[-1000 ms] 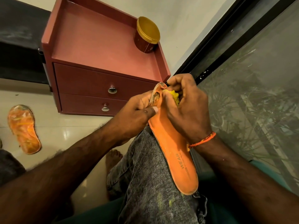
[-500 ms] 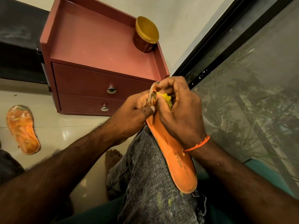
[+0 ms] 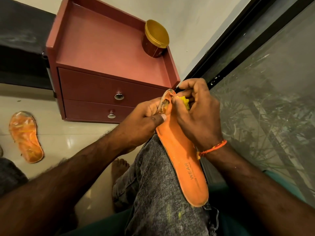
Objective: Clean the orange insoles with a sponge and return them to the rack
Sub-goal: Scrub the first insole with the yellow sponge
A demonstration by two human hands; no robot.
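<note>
An orange insole (image 3: 184, 160) printed "WEAR" lies along my right thigh, its heel end toward me. My left hand (image 3: 144, 121) pinches its far toe end, which curls up and shows a worn patch. My right hand (image 3: 199, 113) presses a yellow sponge (image 3: 185, 102) against that toe end; most of the sponge is hidden inside the fingers. A second orange insole (image 3: 25, 137) lies flat on the tiled floor at the left, apart from both hands.
A red-brown two-drawer cabinet (image 3: 109, 92) with a tray top stands ahead, a gold-lidded jar (image 3: 156, 40) on its back right corner. A dark-framed glass pane (image 3: 265, 92) runs along the right. My bare foot (image 3: 119, 167) rests on the floor below the knee.
My right hand with the sponge has shifted slightly along the toe end of the insole. The left hand keeps its grip and the insole stays on the thigh.
</note>
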